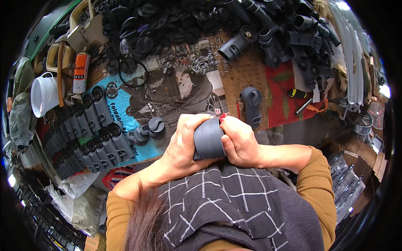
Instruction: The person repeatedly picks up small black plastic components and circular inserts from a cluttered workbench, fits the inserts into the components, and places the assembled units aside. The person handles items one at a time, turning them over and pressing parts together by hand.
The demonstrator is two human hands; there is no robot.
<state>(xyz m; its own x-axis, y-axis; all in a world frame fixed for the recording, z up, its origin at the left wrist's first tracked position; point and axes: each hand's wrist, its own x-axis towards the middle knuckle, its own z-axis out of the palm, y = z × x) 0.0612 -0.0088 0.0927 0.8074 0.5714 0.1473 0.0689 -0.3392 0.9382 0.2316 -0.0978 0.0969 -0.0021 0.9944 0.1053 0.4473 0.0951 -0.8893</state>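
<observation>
Close to my body, both hands hold a dark grey rounded plastic fitting [209, 140] with a smooth curved side. My left hand [179, 144] wraps round its left side, the thumb up along its top edge. The fingers of my right hand [240, 142] are curled against the right side. A small red piece [223, 116] shows by the right fingertips; what it is cannot be made out. The fitting's far side is hidden. Beyond my right hand, a similar grey fitting with a round knob [251, 100] lies on the bench.
Rows of grey tubular fittings [98, 111] and several round caps [156, 125] lie at left. Metal springs [199, 62] are scattered behind, near heaped black parts [146, 21]. A spray can [81, 72] and a white bucket [44, 95] stand far left. A screwdriver [303, 106] lies right.
</observation>
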